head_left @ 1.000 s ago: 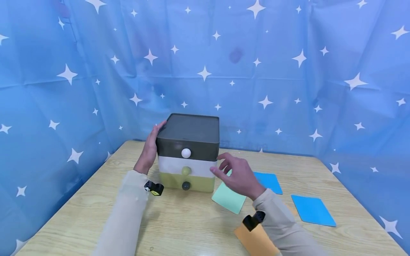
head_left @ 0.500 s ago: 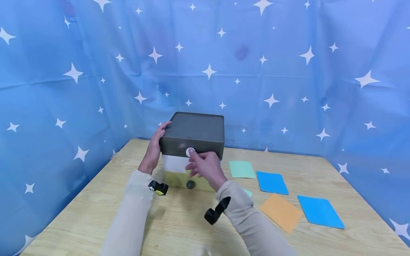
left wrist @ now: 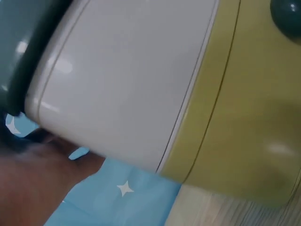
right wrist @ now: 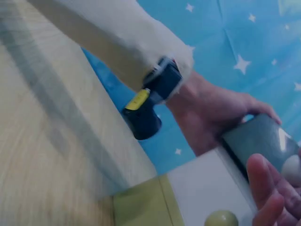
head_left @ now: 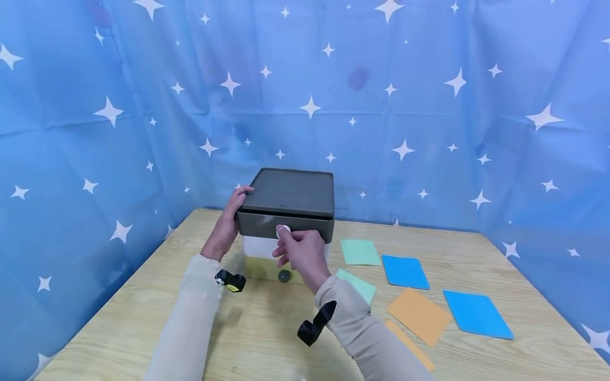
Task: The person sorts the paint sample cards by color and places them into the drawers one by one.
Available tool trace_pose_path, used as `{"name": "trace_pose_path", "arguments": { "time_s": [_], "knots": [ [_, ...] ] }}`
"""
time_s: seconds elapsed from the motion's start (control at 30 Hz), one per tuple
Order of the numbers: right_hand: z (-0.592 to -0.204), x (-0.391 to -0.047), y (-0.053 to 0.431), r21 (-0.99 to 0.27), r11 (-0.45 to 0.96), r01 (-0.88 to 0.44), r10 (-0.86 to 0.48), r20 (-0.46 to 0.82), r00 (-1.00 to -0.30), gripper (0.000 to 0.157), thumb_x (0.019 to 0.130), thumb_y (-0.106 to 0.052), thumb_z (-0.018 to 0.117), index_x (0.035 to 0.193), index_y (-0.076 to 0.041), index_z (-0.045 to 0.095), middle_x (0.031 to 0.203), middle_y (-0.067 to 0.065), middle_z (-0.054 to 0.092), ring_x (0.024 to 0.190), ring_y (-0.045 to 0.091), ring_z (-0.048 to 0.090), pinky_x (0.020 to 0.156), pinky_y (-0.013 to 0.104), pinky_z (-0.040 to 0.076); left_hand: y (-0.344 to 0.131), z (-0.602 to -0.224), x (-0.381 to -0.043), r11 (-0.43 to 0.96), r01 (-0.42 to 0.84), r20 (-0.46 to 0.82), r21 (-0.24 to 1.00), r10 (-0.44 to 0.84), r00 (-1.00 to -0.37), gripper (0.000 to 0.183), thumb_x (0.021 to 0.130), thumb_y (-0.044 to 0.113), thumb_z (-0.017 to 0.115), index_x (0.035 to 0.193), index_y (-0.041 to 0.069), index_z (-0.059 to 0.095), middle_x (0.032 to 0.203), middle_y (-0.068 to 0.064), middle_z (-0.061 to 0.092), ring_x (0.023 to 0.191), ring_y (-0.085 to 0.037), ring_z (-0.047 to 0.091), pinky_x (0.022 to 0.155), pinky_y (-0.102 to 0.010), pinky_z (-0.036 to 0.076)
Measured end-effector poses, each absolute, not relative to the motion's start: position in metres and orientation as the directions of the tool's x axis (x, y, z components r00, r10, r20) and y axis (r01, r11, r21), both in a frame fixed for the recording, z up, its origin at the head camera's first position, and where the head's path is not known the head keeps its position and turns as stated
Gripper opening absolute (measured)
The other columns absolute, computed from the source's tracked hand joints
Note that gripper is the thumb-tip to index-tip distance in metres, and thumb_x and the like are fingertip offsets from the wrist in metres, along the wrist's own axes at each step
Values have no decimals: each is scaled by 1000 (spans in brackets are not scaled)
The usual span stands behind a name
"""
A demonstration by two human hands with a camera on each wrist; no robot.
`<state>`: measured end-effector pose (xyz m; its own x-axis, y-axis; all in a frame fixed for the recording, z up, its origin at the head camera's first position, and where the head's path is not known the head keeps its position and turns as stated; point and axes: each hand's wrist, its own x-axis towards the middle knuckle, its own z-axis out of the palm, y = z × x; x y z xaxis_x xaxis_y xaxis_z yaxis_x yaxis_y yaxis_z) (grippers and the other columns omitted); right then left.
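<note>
A small three-tier drawer box (head_left: 293,193) stands on the table, with a dark grey top drawer (head_left: 257,225), a white middle drawer (left wrist: 127,84) and a yellow-green bottom drawer (left wrist: 254,113). Flat against the box's upper left side lies my left hand (head_left: 226,227), its fingertips over the top edge. My right hand (head_left: 307,254) pinches the white knob (right wrist: 292,170) of the top drawer between thumb and fingers. A narrow dark gap shows between that drawer's front and the lid. In the head view the right hand hides the middle drawer's green knob (right wrist: 222,219).
On the wooden table (head_left: 143,301), right of the box, lie two mint green cards (head_left: 360,252), two blue cards (head_left: 405,272) and two orange cards (head_left: 419,316). A dark knob (head_left: 284,275) juts from the bottom drawer. Behind hangs a blue star-patterned curtain (head_left: 267,116).
My right hand has come left from beside the box and taken hold of the white knob. The top drawer has slid slightly forward. My left hand stays on the box's side.
</note>
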<state>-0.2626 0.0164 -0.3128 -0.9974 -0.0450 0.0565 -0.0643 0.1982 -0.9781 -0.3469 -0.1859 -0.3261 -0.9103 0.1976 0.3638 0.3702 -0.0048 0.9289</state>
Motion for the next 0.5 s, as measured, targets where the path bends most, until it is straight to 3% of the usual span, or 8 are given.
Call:
{"name": "trace_pose_path", "arguments": {
  "time_s": [0.23, 0.5],
  "knots": [
    [-321, -237, 20, -976, 187, -116, -79, 103, -992, 46, 95, -47, 64, 81, -4, 73, 68, 6, 74, 54, 24, 70, 65, 32, 59, -195, -328, -349, -1, 330, 313, 944, 318, -895, 53, 106, 56, 27, 150, 29, 29, 166, 1, 9, 145, -32, 26, 110, -45, 29],
    [-321, -206, 23, -968, 176, -180, -153, 154, -976, 42, 97, -41, 64, 82, -3, 72, 68, 9, 73, 45, 16, 64, 58, 33, 58, -199, -325, -347, 63, 314, 278, 947, 323, -904, 51, 106, 56, 24, 152, 34, 26, 167, 3, 4, 144, -37, 27, 114, -54, 27]
  ]
}}
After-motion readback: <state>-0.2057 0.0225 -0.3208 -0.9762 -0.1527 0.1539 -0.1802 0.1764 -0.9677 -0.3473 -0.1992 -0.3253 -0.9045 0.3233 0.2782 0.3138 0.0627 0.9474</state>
